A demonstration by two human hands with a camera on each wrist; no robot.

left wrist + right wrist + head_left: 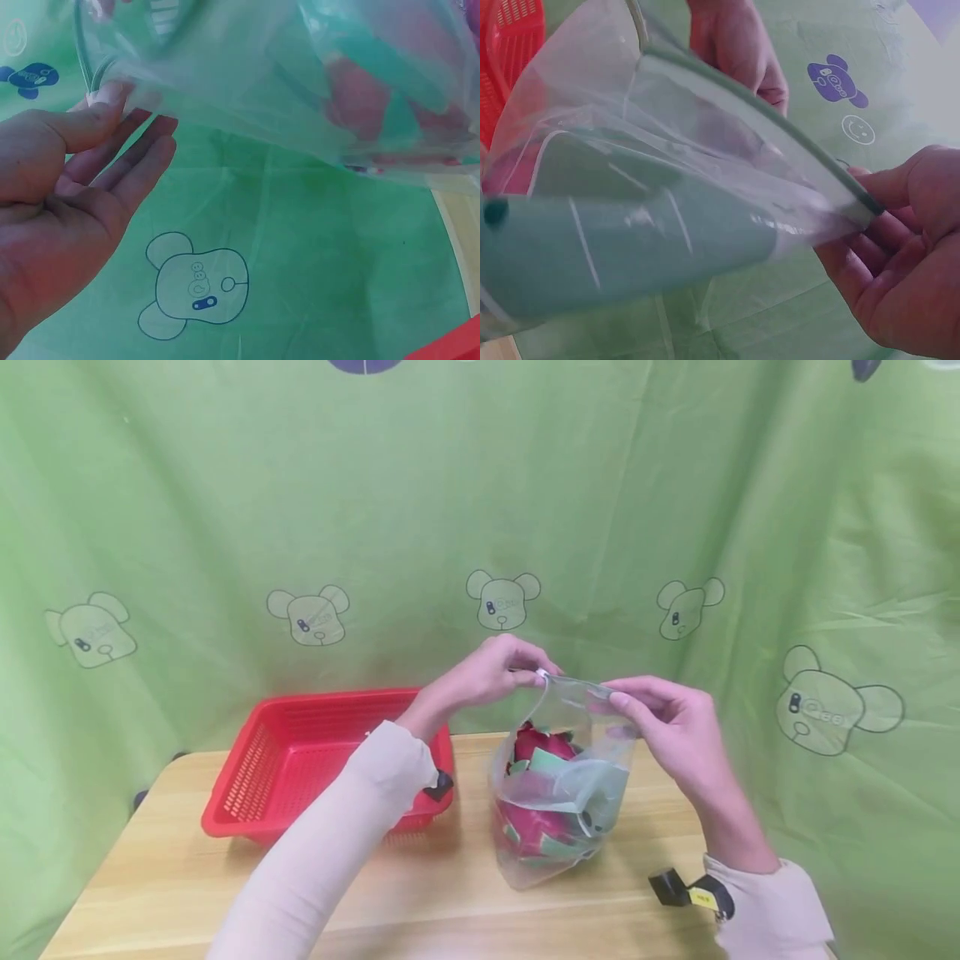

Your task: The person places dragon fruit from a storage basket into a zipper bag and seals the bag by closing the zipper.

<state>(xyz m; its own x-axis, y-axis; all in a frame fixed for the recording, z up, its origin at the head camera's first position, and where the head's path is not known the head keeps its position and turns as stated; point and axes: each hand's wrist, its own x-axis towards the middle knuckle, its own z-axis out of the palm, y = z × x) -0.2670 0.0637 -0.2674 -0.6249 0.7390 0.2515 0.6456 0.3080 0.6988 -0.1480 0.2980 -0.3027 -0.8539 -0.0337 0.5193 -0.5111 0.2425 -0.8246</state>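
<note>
A clear zip bag (558,702) with a pale green printed panel hangs upright over the wooden table. Inside it sit pink-red dragon fruit (536,825) with green scales, seen through the plastic. My left hand (497,672) pinches the bag's top left corner beside a small white slider (542,674). At the opposite top corner, my right hand (671,718) grips the edge between thumb and fingers. The right wrist view shows the green zip strip (757,112) running up from the right fingertips. From the left wrist, the left thumb (105,112) presses the bag's corner against the fingers.
A red plastic basket (345,697) with slotted walls stands on the left of the table, partly behind my left forearm. The wooden table (450,918) ends against a green curtain (412,527) printed with bear heads, which hangs behind and on both sides.
</note>
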